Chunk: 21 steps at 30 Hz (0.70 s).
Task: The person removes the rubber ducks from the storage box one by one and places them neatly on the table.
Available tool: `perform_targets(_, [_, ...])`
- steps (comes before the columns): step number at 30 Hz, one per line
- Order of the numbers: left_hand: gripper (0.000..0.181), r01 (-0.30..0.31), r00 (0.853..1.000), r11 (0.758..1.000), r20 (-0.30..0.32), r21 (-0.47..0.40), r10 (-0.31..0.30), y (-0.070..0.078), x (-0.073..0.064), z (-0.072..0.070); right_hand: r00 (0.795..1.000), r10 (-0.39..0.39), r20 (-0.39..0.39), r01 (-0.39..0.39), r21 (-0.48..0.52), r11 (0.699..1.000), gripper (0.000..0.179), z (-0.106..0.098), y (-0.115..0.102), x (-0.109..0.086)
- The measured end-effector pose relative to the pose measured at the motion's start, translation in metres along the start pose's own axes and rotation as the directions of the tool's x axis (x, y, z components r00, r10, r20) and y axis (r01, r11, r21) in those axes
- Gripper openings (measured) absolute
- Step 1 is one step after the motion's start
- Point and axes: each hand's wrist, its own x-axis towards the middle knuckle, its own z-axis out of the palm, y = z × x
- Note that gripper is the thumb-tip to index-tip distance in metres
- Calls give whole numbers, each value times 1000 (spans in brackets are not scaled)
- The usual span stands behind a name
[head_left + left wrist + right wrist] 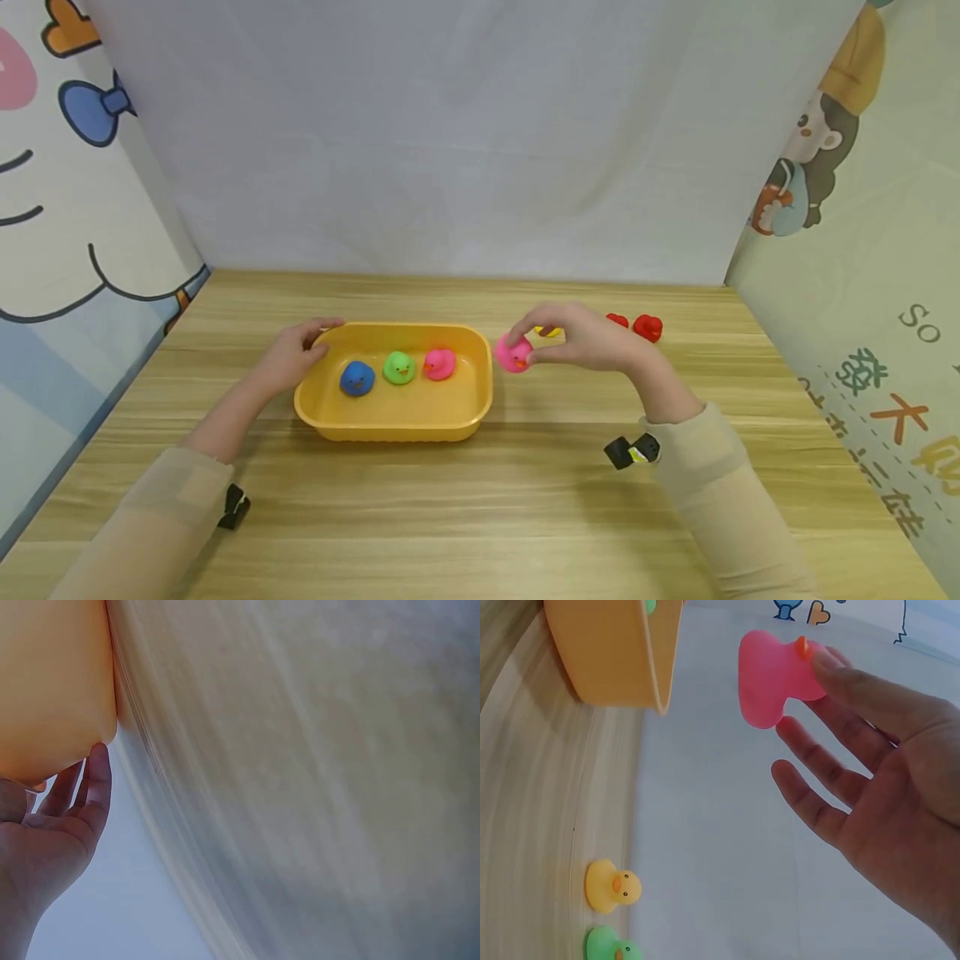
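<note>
Between the thumb and fingers of my right hand [581, 337] a pink rubber duck [510, 354] is pinched, held just beyond the right end of a yellow plastic basin [397, 429]. The right wrist view shows this duck [769, 679] raised off the table. My left hand [288, 358] grips the basin's left end at the rim; in the left wrist view its fingertips [99, 754] touch the outer wall. Inside the basin sit a blue duck [357, 378], a green duck [399, 367] and another pink duck [440, 364].
Behind my right hand are a partly covered yellow duck [551, 332] and two red ducks, one partly covered [617, 320] and one in full sight [647, 327]. A second green duck [607, 945] shows in the right wrist view. Cloth backdrops edge the wooden table [450, 517].
</note>
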Motion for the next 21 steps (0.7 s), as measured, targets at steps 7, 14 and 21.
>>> perform_targets(7, [42,3,1000,1000,5,-8,-3,-2,2,1,995,93,-24,-92,49,995,27,0,22,-8])
perform_targets(14, [42,8,1000,1000,-4,-4,-8,-5,3,3,992,121,-31,-119,71,990,27,4,44,-12])
perform_targets(21, [43,16,1000,1000,5,-4,-15,-4,2,2,987,146,-64,-143,54,988,27,5,63,-16])
